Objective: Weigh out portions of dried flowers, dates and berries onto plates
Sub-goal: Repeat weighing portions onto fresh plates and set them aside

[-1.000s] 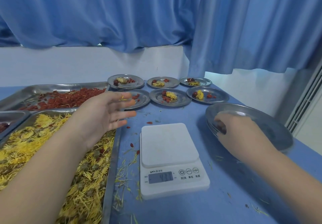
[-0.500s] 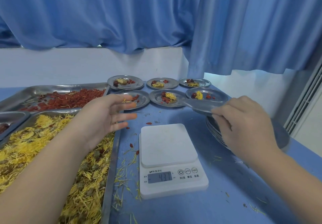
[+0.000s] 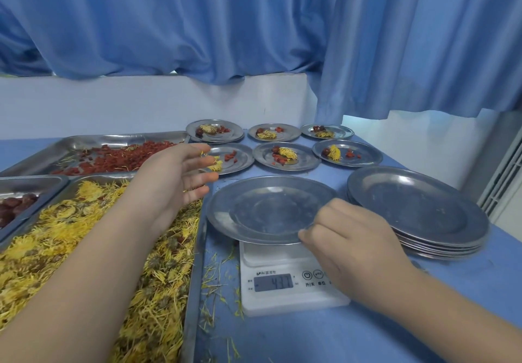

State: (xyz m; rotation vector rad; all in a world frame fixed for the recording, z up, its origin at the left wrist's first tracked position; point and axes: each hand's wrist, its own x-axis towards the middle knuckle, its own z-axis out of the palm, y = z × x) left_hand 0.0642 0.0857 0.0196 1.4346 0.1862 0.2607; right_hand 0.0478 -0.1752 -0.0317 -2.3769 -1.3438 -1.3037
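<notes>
Pinching the near rim of a bare, round, dull-gleaming metal plate (image 3: 265, 210) with the right hand (image 3: 353, 247), holding it over the white scale (image 3: 285, 300), contact unclear. Spreading the left hand (image 3: 175, 179) open above the steel tray (image 3: 193, 278) of shaggy yellow flowers (image 3: 84, 235). Covering some scale buttons with the right hand. Working beside stacked plates (image 3: 418, 210), six filled plates (image 3: 306, 162) behind.

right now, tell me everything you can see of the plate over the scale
The plate is round, shiny grey metal with a wide flat rim and shallow well, empty and roughly level. It covers the platform of the white scale; the right hand pinches its near right rim. Whether it rests fully is unclear.
</notes>
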